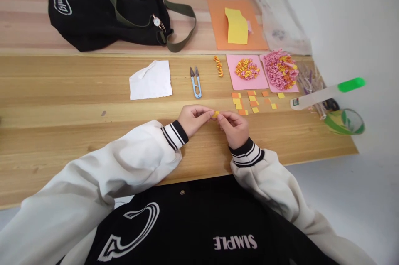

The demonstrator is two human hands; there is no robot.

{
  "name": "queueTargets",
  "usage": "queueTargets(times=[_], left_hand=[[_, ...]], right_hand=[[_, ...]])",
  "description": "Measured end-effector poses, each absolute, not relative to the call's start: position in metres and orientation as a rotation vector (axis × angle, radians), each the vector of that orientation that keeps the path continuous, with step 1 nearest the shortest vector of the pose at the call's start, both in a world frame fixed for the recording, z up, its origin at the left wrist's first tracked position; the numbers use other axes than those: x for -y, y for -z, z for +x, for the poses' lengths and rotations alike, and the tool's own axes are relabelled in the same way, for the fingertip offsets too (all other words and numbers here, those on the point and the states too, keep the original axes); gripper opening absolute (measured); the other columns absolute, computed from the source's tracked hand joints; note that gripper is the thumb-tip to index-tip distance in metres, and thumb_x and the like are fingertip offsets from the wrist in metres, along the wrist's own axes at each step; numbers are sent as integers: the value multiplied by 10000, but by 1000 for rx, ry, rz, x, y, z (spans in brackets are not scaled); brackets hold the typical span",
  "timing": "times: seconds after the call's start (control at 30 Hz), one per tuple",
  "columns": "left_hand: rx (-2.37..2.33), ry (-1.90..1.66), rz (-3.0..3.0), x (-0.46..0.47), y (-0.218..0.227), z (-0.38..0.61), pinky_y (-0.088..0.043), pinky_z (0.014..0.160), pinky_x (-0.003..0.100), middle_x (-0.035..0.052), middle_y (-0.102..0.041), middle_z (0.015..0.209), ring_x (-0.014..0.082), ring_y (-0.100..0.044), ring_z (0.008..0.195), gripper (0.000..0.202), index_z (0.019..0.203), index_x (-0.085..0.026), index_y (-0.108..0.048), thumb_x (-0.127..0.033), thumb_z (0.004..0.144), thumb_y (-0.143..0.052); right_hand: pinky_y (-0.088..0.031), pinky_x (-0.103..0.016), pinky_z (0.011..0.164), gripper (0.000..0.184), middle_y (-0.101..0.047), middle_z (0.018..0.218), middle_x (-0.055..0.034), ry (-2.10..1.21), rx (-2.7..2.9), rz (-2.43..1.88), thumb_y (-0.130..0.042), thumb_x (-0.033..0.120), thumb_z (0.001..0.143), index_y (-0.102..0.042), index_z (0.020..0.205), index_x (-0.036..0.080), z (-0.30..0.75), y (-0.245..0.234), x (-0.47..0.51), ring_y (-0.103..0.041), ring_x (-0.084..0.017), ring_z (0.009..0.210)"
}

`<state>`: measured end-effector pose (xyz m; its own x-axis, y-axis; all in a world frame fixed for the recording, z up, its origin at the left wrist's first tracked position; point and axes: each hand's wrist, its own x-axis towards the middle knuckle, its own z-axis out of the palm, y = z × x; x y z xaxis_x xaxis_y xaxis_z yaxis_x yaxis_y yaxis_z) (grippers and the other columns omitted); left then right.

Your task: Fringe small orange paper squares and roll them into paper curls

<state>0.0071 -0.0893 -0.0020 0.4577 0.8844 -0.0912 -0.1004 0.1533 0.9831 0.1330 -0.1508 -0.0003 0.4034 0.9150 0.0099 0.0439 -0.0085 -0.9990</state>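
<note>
A small yellow paper piece (215, 114) is pinched at its left end by the thumb and fingertips of my left hand (193, 120). At its other end, the fingertips of my right hand (234, 128) are closed on the same piece. Both hands are just above the wooden table. Small orange and yellow paper pieces (253, 103) lie in short, partly overlapping groups right of my hands. Beyond my left hand are blue-handled thread snips (197, 86), blades pointing away. A short row of folded orange and yellow pieces (218, 67) lies to their right.
Pink paper sheets hold a smaller pile (247, 69) and a larger heap (281, 69) of tiny coloured pieces. A white cloth (151, 80) lies left. Behind are a black bag (106, 13), an orange sheet (218, 24) and yellow paper (237, 26). A green cup (344, 122) stands right.
</note>
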Motion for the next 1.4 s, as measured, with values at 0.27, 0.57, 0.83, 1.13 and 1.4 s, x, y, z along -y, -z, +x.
queueTargets(times=[0.27,0.57,0.83,1.13,1.4], left_hand=[[-824,-838,1256,90,3,5,-506,548,236,48,-699,625,99,-587,527,321,659,-122,-705,-433,607,-762],[-808,-850,1237,90,4,5,-520,580,250,51,-705,653,103,-597,554,335,667,-120,-705,-442,601,-769],[-783,-850,1190,91,4,7,-525,631,272,56,-706,673,122,-623,609,337,674,-119,-701,-440,600,-774],[-759,-838,1043,89,-2,5,-482,552,222,22,-679,598,81,-567,526,179,671,-106,-706,-276,635,-749],[-780,-817,1036,90,-5,4,-476,543,197,18,-677,584,69,-562,523,134,666,-100,-710,-222,624,-743]], right_hand=[[-497,-281,548,293,-630,576,-1,-885,938,-1423,-702,465,637,-626,645,182,134,2,152,-544,-107,516],[-519,-289,564,263,-650,594,-7,-854,963,-1411,-697,449,661,-657,665,188,135,3,154,-555,-109,514],[-526,-299,576,239,-654,606,-13,-835,1011,-1415,-684,427,698,-670,678,189,136,3,154,-583,-124,547],[-498,-265,532,210,-636,577,3,-823,987,-1428,-691,385,696,-674,677,176,136,3,154,-530,-90,489],[-482,-257,513,199,-630,570,4,-850,969,-1407,-686,371,706,-674,682,174,135,4,154,-526,-88,486]])
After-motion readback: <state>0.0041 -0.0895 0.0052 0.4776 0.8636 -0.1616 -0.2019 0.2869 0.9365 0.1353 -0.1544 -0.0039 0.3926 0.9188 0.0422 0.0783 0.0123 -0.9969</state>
